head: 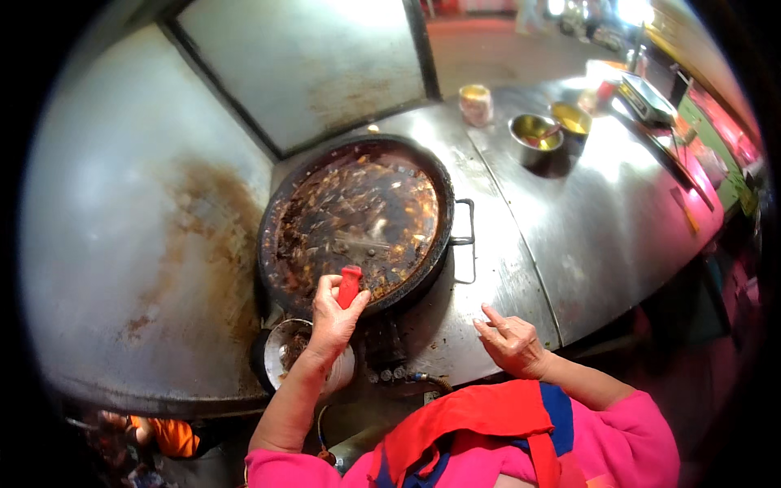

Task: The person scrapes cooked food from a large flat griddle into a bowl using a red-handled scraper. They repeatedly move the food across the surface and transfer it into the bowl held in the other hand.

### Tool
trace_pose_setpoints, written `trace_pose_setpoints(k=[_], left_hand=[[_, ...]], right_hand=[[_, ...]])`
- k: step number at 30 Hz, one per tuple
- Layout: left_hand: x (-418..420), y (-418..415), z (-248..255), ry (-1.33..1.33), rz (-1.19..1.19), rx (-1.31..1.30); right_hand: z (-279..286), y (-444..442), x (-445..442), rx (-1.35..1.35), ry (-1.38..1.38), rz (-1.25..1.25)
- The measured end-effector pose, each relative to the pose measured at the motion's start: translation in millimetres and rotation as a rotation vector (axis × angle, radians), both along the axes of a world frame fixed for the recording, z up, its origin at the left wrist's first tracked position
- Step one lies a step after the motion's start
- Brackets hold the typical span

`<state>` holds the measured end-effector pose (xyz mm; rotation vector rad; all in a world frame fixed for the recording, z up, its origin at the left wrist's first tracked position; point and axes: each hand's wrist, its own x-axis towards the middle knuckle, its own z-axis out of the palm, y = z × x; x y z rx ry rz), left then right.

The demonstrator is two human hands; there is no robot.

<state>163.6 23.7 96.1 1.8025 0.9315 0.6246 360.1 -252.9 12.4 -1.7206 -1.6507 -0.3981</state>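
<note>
A large round griddle pan with a dark raised rim lies before me, its floor covered in burnt brown and black residue. My left hand grips the red handle of what looks like a flat metal scraper. Its blade rests on or just above the pan floor and is blurred. To the right of the pan, over the steel worktop, my right hand holds nothing, with some fingers extended and others curled. A wire loop handle juts from the pan's right side.
Below the pan's near edge are a white bucket with dark scraps and burner knobs with a hose. Steel splash panels rise left and behind. Farther right stand metal pots, a tub and a scale. Someone's orange garment shows lower left.
</note>
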Motion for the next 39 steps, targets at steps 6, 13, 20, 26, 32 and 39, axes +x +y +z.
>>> trace_pose_setpoints(k=[6, 13, 20, 26, 32, 39], left_hand=[[-8.4, 52.1, 6.8, 0.136, -0.244, 0.357], [-24.0, 105.3, 8.6, 0.231, -0.518, 0.619], [-21.4, 140.3, 10.0, 0.24, -0.872, 0.446], [-22.8, 144.8, -20.7, 0.144, -1.118, 0.793], [-23.0, 156.2, -34.0, 0.169, -1.198, 0.724], [-11.6, 155.8, -50.3, 0.152, -1.231, 0.627]], right_hand=[[-18.6, -10.8, -37.4, -0.174, 0.039, -0.209], [-20.0, 15.1, -80.2, -0.232, 0.027, -0.278], [-24.7, -5.8, -104.3, -0.389, 0.024, -0.436], [-31.8, -26.6, -96.8, -0.48, 0.054, -0.517], [-34.3, -24.0, -87.3, -0.514, 0.108, -0.546], [-27.8, -9.2, -87.5, -0.576, 0.136, -0.566]])
